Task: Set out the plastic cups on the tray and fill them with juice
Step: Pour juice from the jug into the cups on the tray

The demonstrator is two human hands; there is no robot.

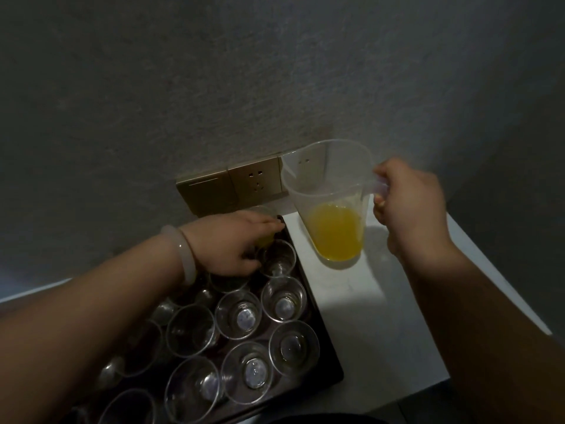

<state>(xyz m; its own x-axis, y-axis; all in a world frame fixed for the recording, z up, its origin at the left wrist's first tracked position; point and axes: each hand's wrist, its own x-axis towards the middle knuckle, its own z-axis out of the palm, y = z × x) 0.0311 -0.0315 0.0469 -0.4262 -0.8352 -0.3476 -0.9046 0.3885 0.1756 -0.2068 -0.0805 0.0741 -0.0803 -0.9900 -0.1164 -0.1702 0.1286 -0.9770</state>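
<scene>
A dark tray [324, 341] on a white table holds several clear plastic cups [238, 315], upright and without juice. At the tray's far corner my left hand [235, 243] grips one cup [263, 214] that has yellow juice in it; the hand hides most of that cup. My right hand [409, 206] holds the handle of a clear plastic jug [330, 194], upright above the table to the right of the tray. Orange-yellow juice [336, 234] fills roughly the jug's bottom third.
The white table [382, 316] runs right of the tray to an edge at the far right and front. A grey wall stands close behind, with a gold switch and socket panel [235, 186] just above the tray's far corner.
</scene>
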